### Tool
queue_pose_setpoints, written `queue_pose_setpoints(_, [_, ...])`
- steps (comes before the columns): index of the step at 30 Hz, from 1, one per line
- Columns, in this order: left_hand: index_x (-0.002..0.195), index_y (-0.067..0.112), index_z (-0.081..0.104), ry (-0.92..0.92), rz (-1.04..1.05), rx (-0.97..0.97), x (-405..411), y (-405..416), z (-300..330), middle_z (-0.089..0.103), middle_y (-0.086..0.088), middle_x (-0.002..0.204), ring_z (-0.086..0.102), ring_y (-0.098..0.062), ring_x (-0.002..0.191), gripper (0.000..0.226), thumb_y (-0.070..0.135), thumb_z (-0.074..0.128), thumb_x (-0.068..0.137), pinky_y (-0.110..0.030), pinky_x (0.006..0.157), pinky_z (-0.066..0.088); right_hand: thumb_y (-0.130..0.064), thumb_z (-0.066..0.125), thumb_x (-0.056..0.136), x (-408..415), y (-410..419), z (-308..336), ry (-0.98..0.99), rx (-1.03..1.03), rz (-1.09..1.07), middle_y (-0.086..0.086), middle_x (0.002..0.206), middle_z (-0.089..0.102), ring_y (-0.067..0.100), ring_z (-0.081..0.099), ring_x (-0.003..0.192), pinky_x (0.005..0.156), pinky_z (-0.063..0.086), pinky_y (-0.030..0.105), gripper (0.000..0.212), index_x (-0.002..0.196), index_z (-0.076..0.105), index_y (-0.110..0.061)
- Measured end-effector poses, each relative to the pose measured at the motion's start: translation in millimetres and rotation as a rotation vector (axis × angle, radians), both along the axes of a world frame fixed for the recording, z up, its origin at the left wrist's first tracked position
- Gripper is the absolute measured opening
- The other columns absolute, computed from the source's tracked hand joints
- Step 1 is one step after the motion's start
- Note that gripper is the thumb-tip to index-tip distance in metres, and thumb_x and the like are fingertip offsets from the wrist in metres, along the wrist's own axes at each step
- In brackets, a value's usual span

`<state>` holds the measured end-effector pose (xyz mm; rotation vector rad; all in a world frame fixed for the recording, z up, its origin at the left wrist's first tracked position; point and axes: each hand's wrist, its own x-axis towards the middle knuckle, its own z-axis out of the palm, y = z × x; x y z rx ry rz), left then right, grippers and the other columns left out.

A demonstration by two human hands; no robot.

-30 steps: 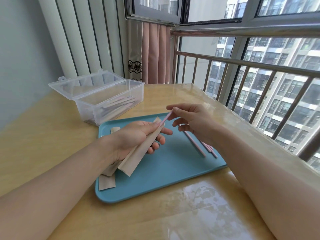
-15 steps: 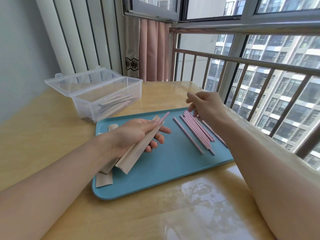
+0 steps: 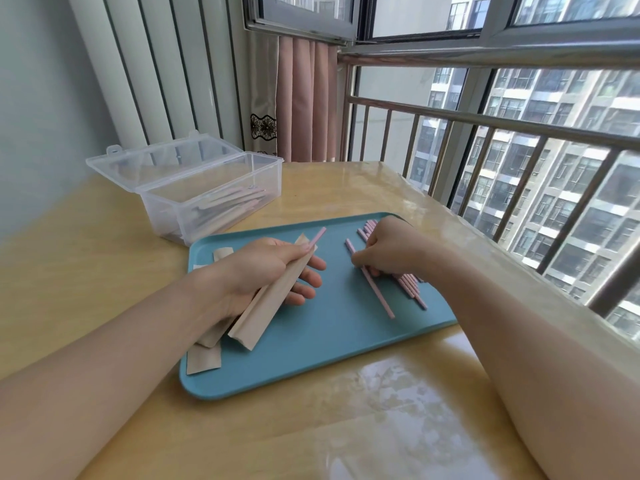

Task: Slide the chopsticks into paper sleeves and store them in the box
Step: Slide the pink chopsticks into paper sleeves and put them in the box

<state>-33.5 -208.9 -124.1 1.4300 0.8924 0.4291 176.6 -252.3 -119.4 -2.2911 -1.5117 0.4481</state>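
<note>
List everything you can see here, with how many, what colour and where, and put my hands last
Table: one, pale wood, under everything.
Tray: one, blue, centre of the table.
Loose chopsticks: a bundle, count unclear, pink, right side of the tray.
Spare sleeves: a few, tan paper, left edge of the tray.
Box: one, clear plastic, lid open, behind the tray to the left, sleeved chopsticks inside.
Curtain: one, pink, by the window.
Railing: metal bars, right, apartment blocks beyond.
Left hand: holds a tan sleeve with a pink chopstick sticking out.
Right hand: closed over the loose chopsticks.
</note>
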Motion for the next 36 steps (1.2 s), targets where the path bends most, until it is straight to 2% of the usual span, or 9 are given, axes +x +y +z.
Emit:
queue_pose_setpoints(2, [0.109, -0.003, 0.068, 0.023, -0.002, -0.010, 1, -1, -1, 0.065, -0.007, 0.068, 0.055, -0.014, 0.048, 0.042, 0.035, 0.052, 0.102, -0.021, 0.043, 0.047, -0.020, 0.072, 0.082, 1, 0, 0, 0.211, 0.060, -0.020, 0.011, 0.059, 0.068, 0.016, 0.056, 0.046, 0.048, 0.049, 0.025, 0.026, 0.071, 0.071, 0.003])
queue_pose_setpoints(4, [0.110, -0.002, 0.068, 0.042, -0.019, -0.001, 0, 0, -2, 0.062, -0.005, 0.067, 0.050, -0.012, 0.046, 0.043, 0.037, 0.052, 0.101, -0.020, 0.042, 0.044, -0.010, 0.067, 0.086, 0, 0, 4, 0.541, 0.160, -0.023, 0.018, 0.068, 0.067, 0.015, 0.053, 0.047, 0.047, 0.048, 0.021, 0.020, 0.080, 0.069, 0.009])
queue_pose_setpoints(6, [0.110, 0.001, 0.068, 0.023, -0.036, 0.006, 0, 0, -3, 0.061, -0.004, 0.067, 0.049, -0.011, 0.046, 0.043, 0.039, 0.051, 0.101, -0.020, 0.042, 0.043, -0.003, 0.061, 0.091, 0, -2, 10, 0.889, 0.271, 0.007, 0.016, 0.070, 0.063, 0.011, 0.051, 0.049, 0.046, 0.048, 0.015, 0.015, 0.085, 0.066, 0.010])
queue_pose_setpoints(8, [0.109, 0.003, 0.069, 0.003, -0.058, 0.020, -1, 1, -2, 0.061, -0.003, 0.068, 0.050, -0.011, 0.048, 0.042, 0.040, 0.051, 0.101, -0.021, 0.043, 0.043, -0.002, 0.062, 0.094, 1, -3, 14, 1.148, 0.373, 0.036, 0.013, 0.070, 0.062, 0.009, 0.052, 0.051, 0.048, 0.050, 0.012, 0.012, 0.090, 0.065, 0.008])
queue_pose_setpoints(11, [0.108, 0.006, 0.069, -0.004, -0.092, 0.038, -1, 1, -1, 0.062, -0.002, 0.070, 0.050, -0.011, 0.050, 0.042, 0.043, 0.051, 0.100, -0.021, 0.045, 0.044, -0.002, 0.063, 0.094, 2, -1, 14, 1.427, 0.475, 0.060, 0.010, 0.073, 0.064, 0.007, 0.059, 0.052, 0.052, 0.054, 0.012, 0.011, 0.100, 0.066, 0.006])
queue_pose_setpoints(13, [0.109, 0.006, 0.069, -0.003, -0.121, 0.056, -2, 0, -2, 0.063, -0.003, 0.073, 0.051, -0.011, 0.052, 0.043, 0.044, 0.052, 0.100, -0.021, 0.047, 0.045, -0.001, 0.063, 0.094, 2, 3, 11, 1.522, 0.554, 0.028, 0.011, 0.075, 0.066, 0.008, 0.063, 0.055, 0.056, 0.057, 0.013, 0.009, 0.098, 0.067, 0.006])
queue_pose_setpoints(18, [0.112, 0.006, 0.069, -0.019, -0.175, 0.078, -2, -1, -2, 0.064, -0.003, 0.076, 0.052, -0.010, 0.053, 0.040, 0.040, 0.053, 0.100, -0.020, 0.048, 0.046, -0.002, 0.066, 0.092, 2, 7, 5, 1.510, 0.662, -0.052, 0.011, 0.076, 0.069, 0.009, 0.065, 0.060, 0.059, 0.057, 0.015, 0.007, 0.096, 0.066, 0.005])
queue_pose_setpoints(28, [0.114, 0.006, 0.068, -0.052, -0.168, 0.090, -2, -1, -3, 0.066, -0.004, 0.076, 0.053, -0.011, 0.053, 0.038, 0.037, 0.052, 0.100, -0.019, 0.048, 0.046, -0.006, 0.068, 0.092, -5, 6, 1, 1.301, 0.578, 0.005, 0.013, 0.080, 0.070, 0.011, 0.064, 0.060, 0.054, 0.054, 0.015, 0.013, 0.099, 0.066, 0.005])
queue_pose_setpoints(36, [0.114, 0.005, 0.067, -0.055, -0.152, 0.077, -2, -1, -2, 0.067, -0.004, 0.076, 0.053, -0.011, 0.053, 0.037, 0.035, 0.051, 0.101, -0.020, 0.048, 0.046, -0.006, 0.067, 0.092, -8, 6, -3, 1.251, 0.476, 0.100, 0.013, 0.091, 0.074, 0.009, 0.064, 0.063, 0.056, 0.054, 0.016, 0.009, 0.098, 0.070, -0.001])
